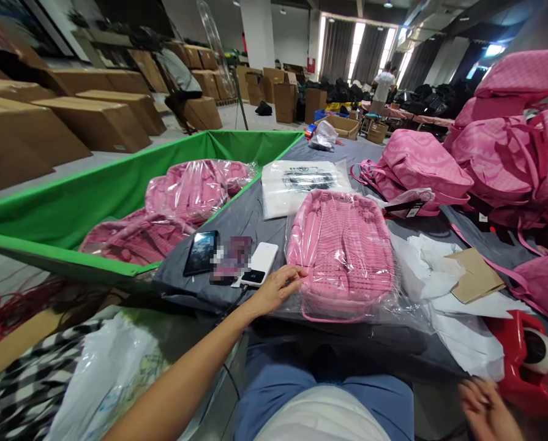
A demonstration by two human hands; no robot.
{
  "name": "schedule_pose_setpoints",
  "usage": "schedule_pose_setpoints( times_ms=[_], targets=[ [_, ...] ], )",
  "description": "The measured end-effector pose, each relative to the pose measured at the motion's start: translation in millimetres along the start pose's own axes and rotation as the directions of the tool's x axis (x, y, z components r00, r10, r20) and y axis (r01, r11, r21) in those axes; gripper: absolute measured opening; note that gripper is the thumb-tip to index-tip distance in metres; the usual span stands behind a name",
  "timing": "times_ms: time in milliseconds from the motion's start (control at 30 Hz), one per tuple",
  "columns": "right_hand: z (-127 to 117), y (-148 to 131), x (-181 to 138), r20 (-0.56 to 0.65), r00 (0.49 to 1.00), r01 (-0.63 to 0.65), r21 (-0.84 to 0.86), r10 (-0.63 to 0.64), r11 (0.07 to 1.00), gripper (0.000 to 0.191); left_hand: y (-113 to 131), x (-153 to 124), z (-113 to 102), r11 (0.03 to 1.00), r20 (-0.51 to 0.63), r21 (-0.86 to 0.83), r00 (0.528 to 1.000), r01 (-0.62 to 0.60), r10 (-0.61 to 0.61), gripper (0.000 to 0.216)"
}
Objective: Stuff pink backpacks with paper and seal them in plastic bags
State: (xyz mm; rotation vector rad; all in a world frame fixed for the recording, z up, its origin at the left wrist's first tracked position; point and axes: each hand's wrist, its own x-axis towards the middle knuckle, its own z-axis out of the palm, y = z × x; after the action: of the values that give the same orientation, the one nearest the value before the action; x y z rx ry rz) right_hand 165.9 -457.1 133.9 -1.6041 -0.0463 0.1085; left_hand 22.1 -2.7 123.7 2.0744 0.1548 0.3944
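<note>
Left hand's fingers are curling loosely, touching the clear wrap without a visible pinch, at the lower-left edge of the plastic-wrapped pink backpack. A white power bank is lying at the hand's 11 o'clock, beside a black smartphone. Right hand is hanging at 4 o'clock, fingers partly spread and seemingly empty, near a red tape dispenser.

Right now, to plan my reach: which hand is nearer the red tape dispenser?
Right hand: just below and left of the red tape dispenser. The left hand rests on the plastic-wrapped pink backpack, farther off.
</note>
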Motion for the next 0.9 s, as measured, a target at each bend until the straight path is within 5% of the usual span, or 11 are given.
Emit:
schedule_pose_setpoints(
  times_ms=[100, 167, 233, 333, 400, 500, 633, 700, 800, 900],
  targets=[
    [70, -20, 3, 0.265, 0.964, 0.005, 0.002, -0.005, 1.0, 0.05, -2, 0, -1, 0.998, 0.012, -0.055, 1.0, 0.005, -0.005, 0.023],
    [117, -45, 6, 0.524, 0.839, 0.235, -0.1, -0.149, 0.967, 0.043, -3, -1, -2, 0.996, 0.017, -0.084, 1.0, -0.001, 0.003, 0.025],
    [164, -70, 14, 0.775, 0.589, 0.517, -0.144, -0.228, 0.844, 0.038, -3, -1, -2, 0.995, 0.023, -0.104, 1.0, -0.009, 0.012, 0.026],
    [230, -95, 30, 0.973, 0.19, 0.81, -0.08, -0.13, 0.58, 0.026, -1, -2, -2, 0.994, 0.022, -0.109, 1.0, -0.011, 0.014, 0.028],
    [268, -101, 39, 0.999, 0.05, 0.926, -0.053, 0.018, 0.374, 0.015, 1, -3, -2, 0.995, 0.013, -0.101, 1.0, -0.013, 0.015, 0.028],
    [306, -99, 52, 0.975, 0.098, 0.976, -0.133, 0.197, 0.171, 0.006, 1, -4, -1, 0.995, 0.004, -0.097, 1.0, -0.016, 0.017, 0.027],
    [318, -95, 70, 0.938, 0.27, 0.93, -0.313, 0.219, 0.195, 0.021, 1, -3, 0, 0.998, 0.016, -0.057, 0.999, -0.036, 0.037, 0.026],
    [312, -94, 72, 0.93, 0.338, 0.924, -0.357, 0.143, 0.135, 0.022, 0, -3, 1, 0.998, 0.004, -0.032, 0.999, -0.045, 0.045, 0.025],
    [297, -96, 63, 0.941, 0.33, 0.944, -0.331, -0.078, 0.01, 0.011, 0, -3, 1, 0.999, -0.005, -0.027, 0.999, -0.038, 0.038, 0.024],
    [285, -94, 45, 0.959, 0.24, 0.971, -0.235, -0.152, 0.054, 0.01, 1, -3, 0, 0.999, -0.001, -0.028, 1.0, -0.023, 0.023, 0.023]
  ],
)
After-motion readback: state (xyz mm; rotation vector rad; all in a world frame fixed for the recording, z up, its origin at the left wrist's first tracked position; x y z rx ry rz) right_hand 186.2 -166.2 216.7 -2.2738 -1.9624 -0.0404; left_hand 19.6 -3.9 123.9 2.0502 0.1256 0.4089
